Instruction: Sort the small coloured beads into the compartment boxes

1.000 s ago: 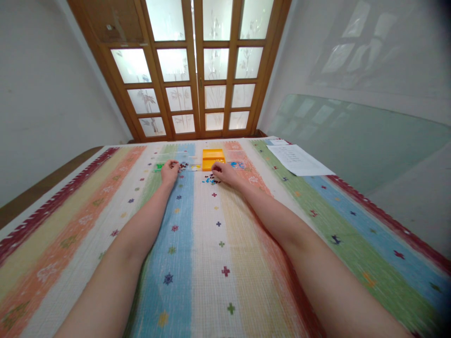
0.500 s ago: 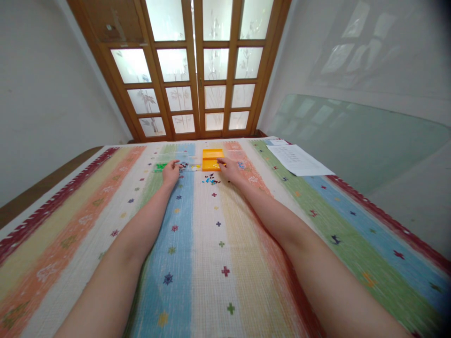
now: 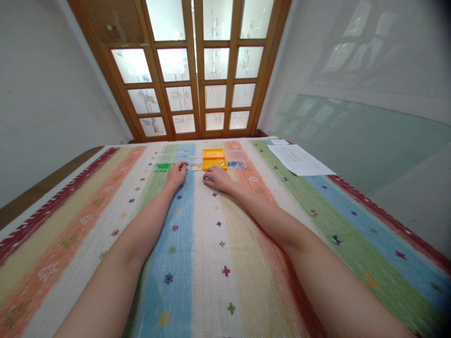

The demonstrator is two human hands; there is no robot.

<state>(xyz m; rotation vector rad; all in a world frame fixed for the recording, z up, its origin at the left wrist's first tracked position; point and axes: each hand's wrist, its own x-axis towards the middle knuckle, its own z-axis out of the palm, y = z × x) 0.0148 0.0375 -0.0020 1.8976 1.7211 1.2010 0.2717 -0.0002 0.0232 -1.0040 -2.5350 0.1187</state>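
Note:
An open yellow box [image 3: 213, 153] with small pale pieces in its near half lies at the far middle of the table. Left of it, my left hand [image 3: 177, 173] is over a clear case, its fingers bent; what they hold, if anything, is too small to make out. Green pieces [image 3: 163, 166] fill the clear case's left end. My right hand [image 3: 217, 178] rests just in front of the yellow box, fingers curled down over a small pile of blue and dark pieces, mostly hidden. Blue pieces [image 3: 232, 165] lie in another clear case to the right.
A striped cloth [image 3: 211, 244] covers the table. White paper sheets [image 3: 299, 159] lie at the far right. Beyond the table stand wooden doors [image 3: 199, 84] with glass panes, and a glass panel [image 3: 345, 136] leans at the right wall.
My right hand has moved from the yellow box's right edge down and left onto the loose pile. My left hand has shifted slightly right, showing more of the green pieces.

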